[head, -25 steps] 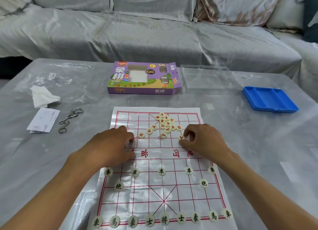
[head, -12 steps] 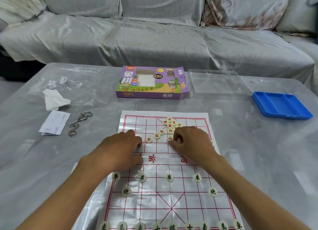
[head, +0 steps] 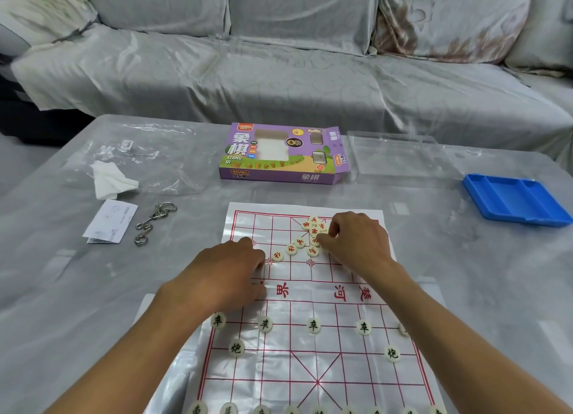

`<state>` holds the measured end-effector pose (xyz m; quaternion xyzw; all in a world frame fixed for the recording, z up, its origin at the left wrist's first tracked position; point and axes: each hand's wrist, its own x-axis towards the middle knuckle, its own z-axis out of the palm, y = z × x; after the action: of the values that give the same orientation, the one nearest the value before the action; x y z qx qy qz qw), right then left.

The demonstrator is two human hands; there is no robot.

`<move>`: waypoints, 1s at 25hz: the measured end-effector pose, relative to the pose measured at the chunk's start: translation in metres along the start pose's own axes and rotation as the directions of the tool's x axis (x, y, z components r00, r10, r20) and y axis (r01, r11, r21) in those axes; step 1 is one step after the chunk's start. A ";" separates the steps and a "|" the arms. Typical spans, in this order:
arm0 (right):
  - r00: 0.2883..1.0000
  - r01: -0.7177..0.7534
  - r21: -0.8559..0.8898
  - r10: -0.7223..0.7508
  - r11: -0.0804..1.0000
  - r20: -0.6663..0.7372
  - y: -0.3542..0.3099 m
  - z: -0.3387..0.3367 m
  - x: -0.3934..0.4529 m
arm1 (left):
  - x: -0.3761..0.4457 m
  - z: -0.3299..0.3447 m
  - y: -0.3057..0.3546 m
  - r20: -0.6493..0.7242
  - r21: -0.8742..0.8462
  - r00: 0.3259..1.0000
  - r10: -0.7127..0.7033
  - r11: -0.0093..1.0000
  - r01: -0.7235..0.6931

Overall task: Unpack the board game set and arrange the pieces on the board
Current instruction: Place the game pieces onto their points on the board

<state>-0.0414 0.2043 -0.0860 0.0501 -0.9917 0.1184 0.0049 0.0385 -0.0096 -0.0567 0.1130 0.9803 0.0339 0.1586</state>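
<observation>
My right hand [head: 356,246] is curled over the heap of red-lettered pieces [head: 310,237] at the far end of the board [head: 310,305], fingertips in among them; whether they pinch one I cannot tell. My left hand [head: 229,271] rests knuckles up on the board's left part, fingers bent under, nothing seen in it. Just right of its fingertips three red pieces trail toward the heap. Nearer me than both hands stand black-lettered pieces: five in a row, the rightmost half hidden by my right forearm, then two more behind them, then a line along the near edge, cut off. Beyond my hands lies bare table [head: 434,258], then the purple box [head: 279,153]. Far right of my right hand, one blue tray [head: 514,199].
</observation>
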 end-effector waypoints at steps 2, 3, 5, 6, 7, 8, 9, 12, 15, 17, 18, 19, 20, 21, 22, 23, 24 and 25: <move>1.000 -0.030 -0.002 0.030 1.000 -0.002 -0.003 0.001 0.002 | 0.000 0.000 0.000 0.005 0.005 1.000 0.005 1.000 -0.005; 0.999 -0.054 -0.003 0.054 0.999 -0.003 -0.004 0.000 0.002 | 0.000 0.000 0.001 0.007 0.006 1.000 0.004 1.000 -0.005; 0.995 -0.103 -0.014 0.104 0.995 0.012 -0.006 -0.001 0.003 | 0.001 -0.001 0.001 0.007 0.006 1.000 0.001 1.000 -0.001; 0.992 -0.120 -0.017 0.121 0.993 0.026 -0.006 -0.001 0.003 | 0.001 -0.001 0.001 0.006 0.007 1.000 0.001 1.000 -0.001; 0.990 -0.132 -0.014 0.133 0.991 0.041 -0.007 -0.002 0.004 | 0.001 -0.001 0.001 0.006 0.009 1.000 0.002 1.000 -0.002; 0.988 -0.141 -0.007 0.141 0.990 0.054 -0.006 -0.002 0.005 | 0.001 -0.001 0.002 0.005 0.012 1.000 0.004 1.000 -0.004; 0.987 -0.147 -0.003 0.147 0.989 0.064 -0.007 -0.003 0.006 | 0.002 -0.001 0.002 0.003 0.014 1.000 0.005 1.000 -0.005; 0.988 -0.140 -0.014 0.141 0.990 0.068 -0.010 -0.004 0.007 | 0.001 -0.001 0.001 -0.004 0.017 1.000 0.007 1.000 -0.006; 0.988 -0.142 -0.021 0.143 0.990 0.062 -0.014 -0.004 0.007 | 0.001 0.000 0.002 -0.012 0.012 1.000 0.004 1.000 -0.004; 0.988 -0.136 -0.034 0.138 0.990 0.069 -0.015 -0.001 0.009 | 0.001 0.000 0.001 -0.014 0.006 1.000 0.001 1.000 -0.001; 0.989 -0.131 -0.029 0.132 0.991 0.072 -0.015 0.000 0.009 | 0.001 0.000 0.001 -0.013 0.004 1.000 0.002 1.000 -0.002; 0.991 -0.118 -0.007 0.118 0.993 0.067 -0.014 0.000 0.009 | 0.001 0.000 0.000 -0.012 0.003 1.000 0.005 1.000 -0.005; 0.994 -0.096 0.032 0.094 0.995 0.061 -0.013 -0.003 0.008 | 0.001 0.000 0.000 -0.011 0.003 1.000 0.007 1.000 -0.007; 0.997 -0.057 0.085 0.052 0.995 0.058 -0.011 -0.008 0.006 | 0.001 0.000 0.000 -0.010 0.002 1.000 0.008 1.000 -0.008; 0.998 0.003 0.135 -0.012 0.991 0.068 -0.008 -0.014 0.002 | 0.001 0.000 0.000 -0.009 0.001 1.000 0.008 1.000 -0.008; 0.989 0.082 0.170 -0.101 0.982 0.106 -0.005 -0.022 -0.002 | 0.002 0.000 0.001 -0.012 0.002 1.000 0.008 1.000 -0.008; 0.965 0.168 0.177 -0.199 0.970 0.174 -0.003 -0.029 -0.007 | 0.003 0.000 0.001 -0.015 0.006 1.000 0.008 1.000 -0.008; 0.926 0.247 0.152 -0.279 0.957 0.256 -0.004 -0.033 -0.013 | 0.003 -0.001 0.001 -0.017 0.010 1.000 0.008 1.000 -0.008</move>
<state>-0.0284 0.2096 -0.0531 0.1989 -0.9583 0.1666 -0.1195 0.0357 -0.0081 -0.0567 0.1176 0.9812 0.0305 0.1497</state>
